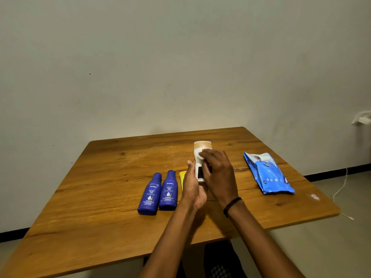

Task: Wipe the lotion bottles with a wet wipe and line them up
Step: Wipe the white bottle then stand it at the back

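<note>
My left hand (193,187) grips the lower end of a white lotion bottle (201,149) with a yellow band under its cap, held above the table. My right hand (217,173) presses a white wet wipe (203,153) against the bottle's upper side. Two blue lotion bottles (150,194) (169,190) lie side by side on the table to the left of my hands, caps pointing away from me. A yellow bottle (182,177) lies just right of them, mostly hidden behind my left hand.
A blue pack of wet wipes (268,173) lies on the wooden table (100,197) to the right. The table's far edge meets a pale wall. A white cable (341,187) trails on the floor at the right.
</note>
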